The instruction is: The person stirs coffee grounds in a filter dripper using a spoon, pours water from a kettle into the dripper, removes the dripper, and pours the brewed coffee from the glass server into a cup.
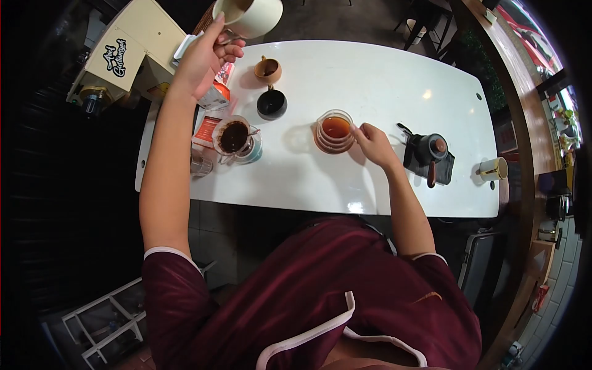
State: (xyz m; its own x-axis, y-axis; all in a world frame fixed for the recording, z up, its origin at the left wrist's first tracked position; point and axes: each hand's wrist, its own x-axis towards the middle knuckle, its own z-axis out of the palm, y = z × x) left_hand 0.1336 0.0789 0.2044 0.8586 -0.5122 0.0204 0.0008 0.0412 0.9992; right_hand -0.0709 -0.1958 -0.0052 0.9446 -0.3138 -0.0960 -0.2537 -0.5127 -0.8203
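Observation:
My left hand [213,58] is raised past the far left edge of the table, its fingers closed on a tilted cream mug [258,18]. Closed round the handle side of a glass server [335,131] of reddish-brown liquid is my right hand [374,143]; the server is at the middle of the white table [370,80]. To its left, a dripper [222,135] with dark wet coffee grounds sits over a glass vessel [254,151]. A black cup [272,103] and a tan cup [267,71] stand between the mug and the server.
A black kettle [431,150] with a wooden handle rests on a dark cloth [445,169] at the right. Near the right edge is another mug [493,169]. Red-and-white packets [208,128] and a clear glass [200,163] are by my left forearm; a cream machine [126,49] stands beyond.

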